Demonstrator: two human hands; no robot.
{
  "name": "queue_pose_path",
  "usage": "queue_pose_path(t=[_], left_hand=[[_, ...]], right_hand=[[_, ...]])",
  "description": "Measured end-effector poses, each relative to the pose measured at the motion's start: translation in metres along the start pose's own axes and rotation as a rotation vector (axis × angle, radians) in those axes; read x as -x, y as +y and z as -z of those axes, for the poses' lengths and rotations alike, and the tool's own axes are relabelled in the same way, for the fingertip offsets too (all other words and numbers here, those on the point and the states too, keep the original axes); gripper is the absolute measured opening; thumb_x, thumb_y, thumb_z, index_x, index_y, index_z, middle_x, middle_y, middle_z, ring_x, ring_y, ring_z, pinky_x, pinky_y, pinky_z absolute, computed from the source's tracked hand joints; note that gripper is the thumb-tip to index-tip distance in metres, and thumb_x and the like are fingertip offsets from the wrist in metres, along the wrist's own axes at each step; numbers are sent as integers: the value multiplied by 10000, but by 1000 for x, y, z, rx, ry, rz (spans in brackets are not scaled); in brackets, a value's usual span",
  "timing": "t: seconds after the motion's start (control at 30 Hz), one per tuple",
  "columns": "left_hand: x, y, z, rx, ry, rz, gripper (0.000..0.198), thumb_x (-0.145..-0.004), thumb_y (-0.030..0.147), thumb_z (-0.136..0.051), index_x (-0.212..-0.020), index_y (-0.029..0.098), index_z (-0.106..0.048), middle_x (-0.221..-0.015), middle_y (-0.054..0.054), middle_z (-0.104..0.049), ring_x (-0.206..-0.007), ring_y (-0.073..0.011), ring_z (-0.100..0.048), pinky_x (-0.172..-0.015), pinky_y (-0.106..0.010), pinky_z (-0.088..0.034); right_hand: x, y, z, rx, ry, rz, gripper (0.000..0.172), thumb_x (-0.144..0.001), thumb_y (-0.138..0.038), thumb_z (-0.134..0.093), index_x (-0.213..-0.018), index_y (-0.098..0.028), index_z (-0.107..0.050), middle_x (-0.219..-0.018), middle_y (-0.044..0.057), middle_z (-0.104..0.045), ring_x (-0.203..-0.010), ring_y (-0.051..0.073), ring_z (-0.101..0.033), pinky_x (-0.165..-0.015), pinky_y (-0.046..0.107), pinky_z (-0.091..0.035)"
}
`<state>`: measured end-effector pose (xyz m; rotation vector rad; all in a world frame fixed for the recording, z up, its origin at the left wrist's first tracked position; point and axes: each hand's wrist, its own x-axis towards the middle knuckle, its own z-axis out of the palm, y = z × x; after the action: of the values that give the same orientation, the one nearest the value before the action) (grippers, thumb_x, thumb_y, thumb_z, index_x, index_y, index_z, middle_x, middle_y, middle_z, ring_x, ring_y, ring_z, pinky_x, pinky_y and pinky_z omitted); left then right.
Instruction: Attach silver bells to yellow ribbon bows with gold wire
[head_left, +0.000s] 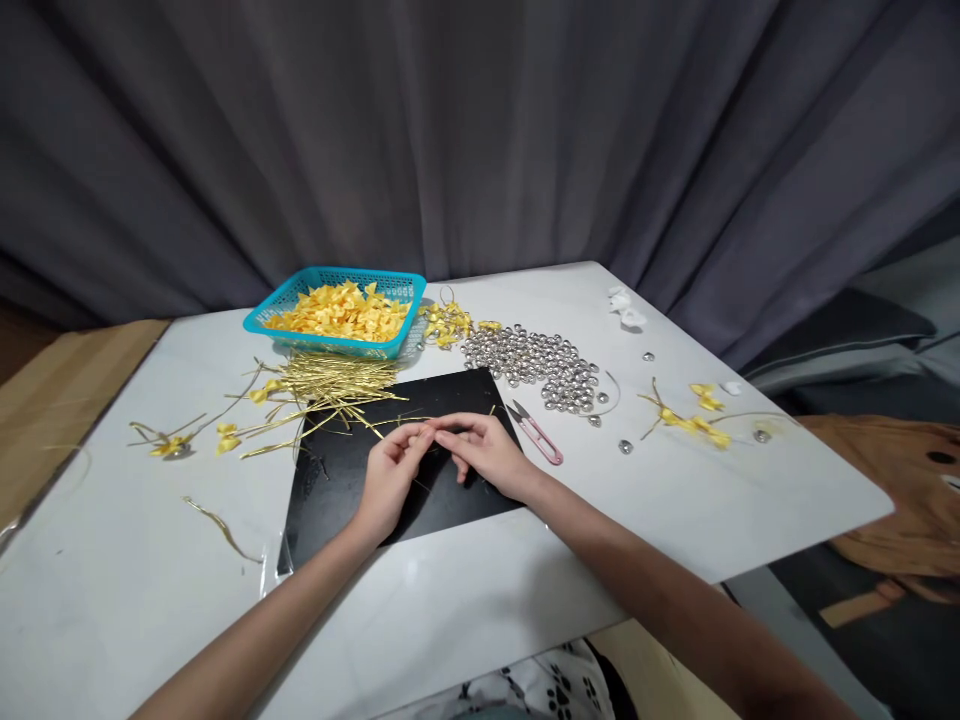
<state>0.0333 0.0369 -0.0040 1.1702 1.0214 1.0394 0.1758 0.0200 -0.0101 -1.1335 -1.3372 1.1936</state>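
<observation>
Over a black board (345, 520), my left hand (394, 475) and my right hand (487, 455) meet at the fingertips. Both are closed in a pinch. A thin gold twist tie (405, 420) runs into the pinched fingers from the left, and a short gold tip shows above my right hand. Whatever else is between the fingertips is too small to make out. Pink-handled thread snips (538, 435) lie just right of my right hand. Behind my left hand, a pile of gold twist ties (334, 380) overlaps the board's far edge.
A blue basket (255, 318) holds yellow ribbon bows (341, 312). Silver bells or beads (532, 360) are heaped behind the board. Yellow bows with gold ties (694, 425) lie at the right, others (176, 447) at the left. White scraps (626, 308) sit near the back right edge.
</observation>
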Motion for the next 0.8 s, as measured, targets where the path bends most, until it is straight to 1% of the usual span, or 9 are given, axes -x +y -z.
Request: queue_pose_path(t=[0.07, 0.2, 0.37, 0.43, 0.5, 0.63, 0.7, 0.8], left_hand=[[0, 0, 0, 6, -5, -2, 295, -669, 444, -724, -747, 163, -675, -530, 45, -550, -436, -66, -372, -408, -206, -272], [0, 0, 0, 23, -9, 2, 302, -657, 450, -730, -718, 166, -646, -518, 60, -510, -426, -61, -344, -397, -210, -245], [-1, 1, 0, 44, -20, 24, 305, -665, 444, -732, -725, 160, -638, -500, 75, -464, -410, -50, -301, -387, -203, -204], [-1, 1, 0, 50, -25, 31, 307, -673, 444, -728, -733, 156, -639, -490, 79, -448, -401, -45, -280, -381, -200, -183], [0, 1, 0, 49, -24, 32, 306, -675, 442, -729, -733, 155, -642, -490, 75, -458, -398, -45, -283, -379, -199, -186], [0, 1, 1, 32, -7, 17, 291, -661, 434, -742, -722, 163, -659, -532, 40, -548, -453, -77, -414, -430, -211, -301], [1, 0, 1, 24, 4, 6, 281, -661, 432, -742, -718, 169, -662, -545, 27, -572, -499, -99, -475, -472, -222, -351], [1, -1, 0, 17, 24, -10, 278, -670, 437, -734, -712, 174, -652, -550, 27, -576, -520, -107, -498, -493, -222, -374]], right_hand=[[0, 1, -2, -128, 32, -51, 333, -749, -435, -643, -896, -138, -672, -442, -72, -491, -369, 73, -437, -366, 202, -413], [1, 1, -7, -328, 108, -124, 284, -662, -407, -733, -769, -156, -654, -447, -82, -478, -362, 48, -365, -354, 189, -421], [1, 0, -13, -462, 91, -200, 293, -652, -409, -733, -773, -166, -623, -441, -100, -436, -349, 40, -321, -319, 177, -415], [1, 1, -15, -475, 92, -212, 293, -662, -404, -722, -799, -163, -627, -426, -104, -427, -348, 44, -322, -323, 184, -431], [2, 1, -17, -467, 123, -207, 282, -672, -389, -716, -808, -158, -629, -423, -100, -443, -351, 44, -329, -334, 184, -441], [4, 2, -19, -405, 176, -164, 243, -699, -381, -695, -766, -168, -602, -393, -111, -413, -335, 44, -333, -344, 174, -432], [3, 3, -18, -352, 164, -135, 235, -722, -388, -670, -774, -178, -577, -409, -113, -416, -328, 48, -359, -346, 179, -434], [3, 4, -18, -250, 142, -83, 209, -774, -383, -613, -807, -191, -535, -483, -102, -449, -330, 48, -404, -331, 167, -409]])
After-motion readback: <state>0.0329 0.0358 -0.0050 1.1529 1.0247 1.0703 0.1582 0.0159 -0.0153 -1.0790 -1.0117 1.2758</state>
